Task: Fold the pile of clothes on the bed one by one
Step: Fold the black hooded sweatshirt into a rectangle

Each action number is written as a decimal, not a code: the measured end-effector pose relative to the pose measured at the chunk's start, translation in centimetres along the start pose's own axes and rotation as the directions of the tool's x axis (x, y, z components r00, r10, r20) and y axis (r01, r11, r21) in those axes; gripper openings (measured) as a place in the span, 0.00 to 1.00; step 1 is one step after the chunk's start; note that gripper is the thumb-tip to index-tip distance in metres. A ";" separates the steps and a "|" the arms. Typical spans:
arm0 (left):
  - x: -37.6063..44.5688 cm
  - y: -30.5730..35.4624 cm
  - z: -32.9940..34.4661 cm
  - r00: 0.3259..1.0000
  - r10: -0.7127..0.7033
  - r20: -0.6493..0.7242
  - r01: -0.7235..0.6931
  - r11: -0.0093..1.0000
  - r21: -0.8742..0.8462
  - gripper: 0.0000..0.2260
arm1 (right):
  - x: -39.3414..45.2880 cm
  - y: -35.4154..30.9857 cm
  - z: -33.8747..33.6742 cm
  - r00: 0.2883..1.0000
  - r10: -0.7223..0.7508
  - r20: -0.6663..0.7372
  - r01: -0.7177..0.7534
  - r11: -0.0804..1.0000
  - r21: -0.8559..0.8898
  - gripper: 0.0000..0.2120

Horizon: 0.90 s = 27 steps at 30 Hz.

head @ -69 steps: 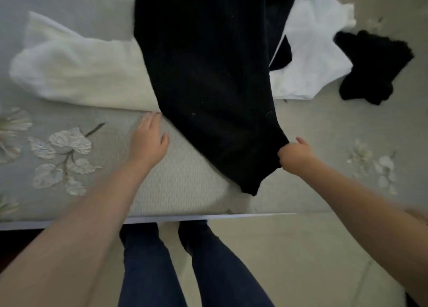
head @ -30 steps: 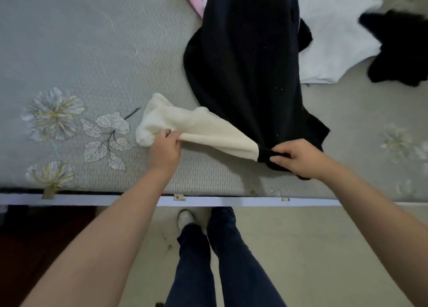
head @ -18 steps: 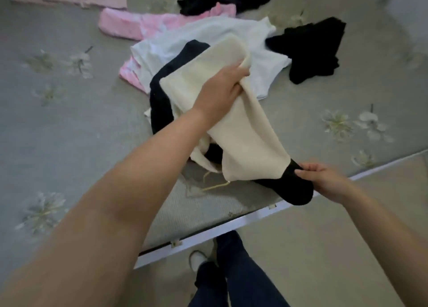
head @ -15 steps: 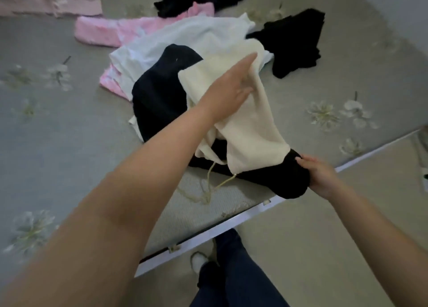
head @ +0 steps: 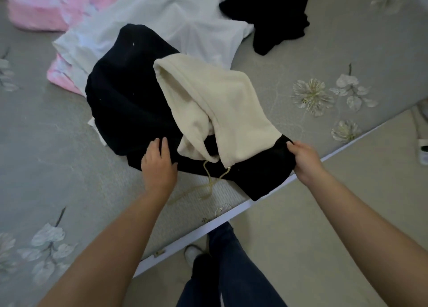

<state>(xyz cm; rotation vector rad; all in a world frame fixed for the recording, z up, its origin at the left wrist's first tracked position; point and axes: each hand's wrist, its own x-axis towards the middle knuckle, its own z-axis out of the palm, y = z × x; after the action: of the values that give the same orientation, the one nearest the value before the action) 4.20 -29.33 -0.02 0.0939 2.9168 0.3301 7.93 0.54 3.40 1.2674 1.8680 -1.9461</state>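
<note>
From the head camera, the black-and-cream knitted garment point(head: 143, 103) lay bunched at the bed's near edge, its dark ribbed body heaped up and its soft cream sleeve point(head: 227, 107) doubled back over the top. A thin cream drawstring point(head: 208, 181) trailed from the cream part onto the bedcover. The left hand point(head: 157, 165) rested on the black fabric with fingers fairly straight, pressing rather than grasping. The right hand point(head: 303, 161) had its fingers curled round the black cuff point(head: 278, 154) where the sleeve's cream knit ended, pinching it just above the bed's near edge; a black corner of the garment overhung that edge.

The grey quilted bedcover with pale flower prints point(head: 58, 144) stretched bare to the left of the garment and also toward the near right corner. Toward the far side lay a smooth white shirt point(head: 166, 22), partly under the black knit, a fluffy pink garment point(head: 39, 15) beyond it on the left, and a crumpled black piece point(head: 275, 12) on the right, apart from the held one. Below the bed's white rim point(head: 231, 218) showed the beige floor point(head: 324, 214) and the person's dark blue trouser legs point(head: 231, 272).
</note>
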 end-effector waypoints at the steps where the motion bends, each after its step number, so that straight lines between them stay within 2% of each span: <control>1: 0.5 0.0 0.0 0.998 -0.015 -0.057 0.014 1.000 -0.026 0.26 | 0.4 -0.3 -0.2 1.000 -0.004 -0.008 0.004 1.000 -0.011 0.13; 3: 1.5 -0.2 -0.4 0.992 -0.005 -0.130 -0.003 0.998 -0.058 0.16 | 1.0 -1.0 -0.5 0.999 -0.022 -0.025 0.020 0.997 -0.075 0.14; 5: 2.5 -0.3 -1.4 0.993 0.027 -0.116 -0.035 0.997 -0.070 0.09 | 1.7 -1.8 -0.7 0.995 -0.089 -0.040 0.075 0.958 -0.276 0.14; 8: 3.5 -0.3 -4.2 0.989 0.078 -0.125 -0.100 0.978 -0.182 0.09 | 2.1 -3.7 -0.7 0.968 -0.249 -0.004 0.206 0.811 -0.547 0.15; 10: 3.8 -0.1 -7.4 0.964 0.114 -0.242 -0.167 0.963 -0.210 0.08 | 1.9 -6.0 -0.2 0.928 -0.371 0.043 0.305 0.689 -0.658 0.10; 13: 4.2 0.5 -13.7 0.887 0.109 -0.449 -0.212 0.959 -0.186 0.08 | 0.8 -10.7 1.7 0.822 -0.561 0.093 0.419 0.488 -0.766 0.11; 15: 4.1 1.4 -18.4 0.822 0.072 -0.565 -0.199 0.966 -0.167 0.08 | -0.9 -14.4 3.2 0.711 -0.699 0.083 0.455 0.367 -0.811 0.11; 17: 3.5 2.3 -23.2 0.739 0.067 -0.670 -0.209 0.969 -0.133 0.08 | -3.3 -17.9 4.7 0.557 -0.827 0.074 0.505 0.266 -0.821 0.11; 20: 1.2 3.1 -29.7 0.609 0.077 -0.790 -0.193 0.980 -0.053 0.07 | -8.4 -22.0 6.2 0.319 -0.944 0.082 0.610 0.138 -0.781 0.10; 23: -3.1 3.5 -35.0 0.471 0.111 -0.875 -0.183 0.983 0.026 0.06 | -14.7 -24.8 6.5 0.063 -0.996 0.063 0.693 -0.002 -0.721 0.07; 25: -6.9 3.7 -37.4 0.384 0.181 -0.906 -0.171 0.978 0.123 0.09 | -19.3 -25.8 6.0 -0.134 -0.990 0.044 0.683 -0.124 -0.720 0.03; 27: -11.5 3.7 -39.1 0.303 0.219 -0.928 -0.157 0.971 0.178 0.13 | -24.2 -25.9 5.1 -0.281 -0.959 0.027 0.666 -0.215 -0.714 0.06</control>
<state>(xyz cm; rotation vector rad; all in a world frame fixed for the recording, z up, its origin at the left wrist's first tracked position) 7.45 -35.10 40.39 0.3821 4.1539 0.4572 4.40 -8.89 37.73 -0.2641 4.1826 -0.6837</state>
